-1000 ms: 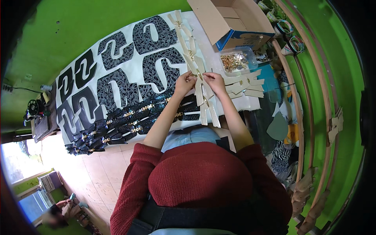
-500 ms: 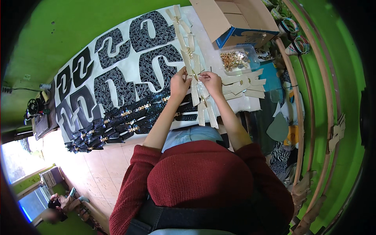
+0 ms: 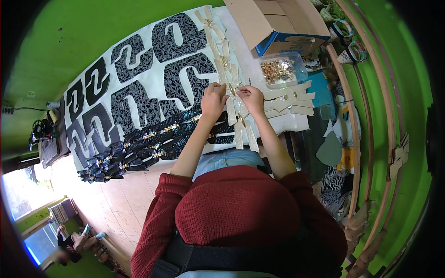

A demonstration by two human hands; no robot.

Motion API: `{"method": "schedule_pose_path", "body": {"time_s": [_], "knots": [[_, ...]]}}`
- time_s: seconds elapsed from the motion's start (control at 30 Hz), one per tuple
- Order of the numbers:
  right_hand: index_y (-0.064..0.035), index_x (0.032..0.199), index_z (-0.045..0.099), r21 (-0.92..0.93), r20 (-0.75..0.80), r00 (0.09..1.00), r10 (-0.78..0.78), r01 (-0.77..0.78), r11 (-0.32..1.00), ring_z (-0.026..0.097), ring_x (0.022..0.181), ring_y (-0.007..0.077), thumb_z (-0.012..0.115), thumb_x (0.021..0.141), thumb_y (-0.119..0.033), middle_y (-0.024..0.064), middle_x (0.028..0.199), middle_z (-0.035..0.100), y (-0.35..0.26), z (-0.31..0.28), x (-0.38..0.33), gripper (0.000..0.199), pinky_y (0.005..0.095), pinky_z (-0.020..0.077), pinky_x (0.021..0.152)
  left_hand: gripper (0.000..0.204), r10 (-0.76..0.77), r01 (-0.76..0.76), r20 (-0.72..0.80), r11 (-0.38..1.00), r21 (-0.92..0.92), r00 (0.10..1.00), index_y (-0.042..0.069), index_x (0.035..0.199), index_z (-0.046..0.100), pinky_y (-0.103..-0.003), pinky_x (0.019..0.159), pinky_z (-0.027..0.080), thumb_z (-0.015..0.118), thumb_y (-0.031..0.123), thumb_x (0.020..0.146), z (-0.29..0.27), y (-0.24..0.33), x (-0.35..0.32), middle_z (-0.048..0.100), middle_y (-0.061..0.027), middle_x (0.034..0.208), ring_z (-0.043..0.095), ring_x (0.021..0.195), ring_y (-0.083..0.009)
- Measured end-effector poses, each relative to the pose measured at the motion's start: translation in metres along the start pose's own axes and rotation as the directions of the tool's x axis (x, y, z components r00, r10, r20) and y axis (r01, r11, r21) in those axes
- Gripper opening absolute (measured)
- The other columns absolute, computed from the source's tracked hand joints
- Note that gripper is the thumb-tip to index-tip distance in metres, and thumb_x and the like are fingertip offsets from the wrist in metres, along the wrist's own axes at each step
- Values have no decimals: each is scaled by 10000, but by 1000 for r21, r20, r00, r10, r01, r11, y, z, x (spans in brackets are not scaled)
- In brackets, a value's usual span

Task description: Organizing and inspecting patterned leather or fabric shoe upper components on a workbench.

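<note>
Between my two hands is a beige textured strap with a gold-coloured oval ring [image 3: 232, 89] on it. The fingers of my left hand [image 3: 213, 101] are closed at the strap's left side, and its thumb points toward the ring. My right hand [image 3: 252, 99] pinches at the ring's right side, thumb and fingers together; the exact piece in its fingertips is too small to tell. More beige straps with gold rings [image 3: 240, 119] run in a column across the table, toward and away from me. Black shiny straps with gold fittings [image 3: 160, 134] lie in rows left of my left forearm.
Black patterned cut pieces [image 3: 180, 37] lie on a white sheet at left. Loose beige straps [image 3: 289, 99] sit right of my hand. Beyond them stand a clear plastic tub of gold fittings [image 3: 279, 72] and an open cardboard box [image 3: 296, 21]. A person [image 3: 76, 243] sits at far lower left.
The fingers of my left hand have curled lower beside the strap. My right hand has shifted very slightly, staying at the ring. The straps on the table lie as before.
</note>
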State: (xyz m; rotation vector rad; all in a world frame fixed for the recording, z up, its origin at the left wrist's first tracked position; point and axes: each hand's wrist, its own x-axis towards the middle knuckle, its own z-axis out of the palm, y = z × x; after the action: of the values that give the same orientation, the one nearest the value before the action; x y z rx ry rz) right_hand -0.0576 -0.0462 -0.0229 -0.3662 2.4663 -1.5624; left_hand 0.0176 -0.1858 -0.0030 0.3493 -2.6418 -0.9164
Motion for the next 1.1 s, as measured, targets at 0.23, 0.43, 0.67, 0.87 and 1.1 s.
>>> {"method": "schedule_pose_path", "body": {"time_s": [0.23,0.43,0.67,0.87,1.1], "knots": [[-28,839,660,-123,-9,999,-48,46,991,639,672,198,676,720,-105,115,753,656,-10,-2,-4,143,276,489,621,497,86,-95,57,979,180,995,166,1163,541,-365,813,423,694,164,690,-3,3,1,520,-81,1131,479,1038,-277],[-53,874,664,-238,-27,995,-96,87,967,624,730,256,679,708,-110,123,823,645,-14,-1,-6,176,310,482,645,466,151,-196,157,925,325,976,169,1232,486,-487,867,343,606,189,782,7,-5,-1,384,4,1365,387,1183,-281],[-139,1187,531,-646,140,955,-262,289,707,391,1210,237,534,772,-58,39,1256,493,-20,3,-7,423,423,299,965,433,67,-177,279,903,392,958,149,1298,421,-630,964,183,453,238,875,5,2,2,347,9,1393,216,1324,-267],[-113,1301,416,-803,337,934,-122,353,481,175,1347,229,405,807,-53,9,1398,350,-35,6,-8,498,569,117,1038,461,75,-223,291,826,518,954,123,1318,388,-653,972,140,417,244,874,11,-3,-1,323,0,1409,184,1342,-253],[-119,1302,425,-836,395,915,-87,397,378,151,1354,239,402,802,-62,-1,1406,337,-35,1,-5,504,625,50,1024,493,29,-264,366,746,611,930,107,1338,364,-648,1000,68,422,239,866,14,6,2,283,2,1430,139,1358,-235]]}}
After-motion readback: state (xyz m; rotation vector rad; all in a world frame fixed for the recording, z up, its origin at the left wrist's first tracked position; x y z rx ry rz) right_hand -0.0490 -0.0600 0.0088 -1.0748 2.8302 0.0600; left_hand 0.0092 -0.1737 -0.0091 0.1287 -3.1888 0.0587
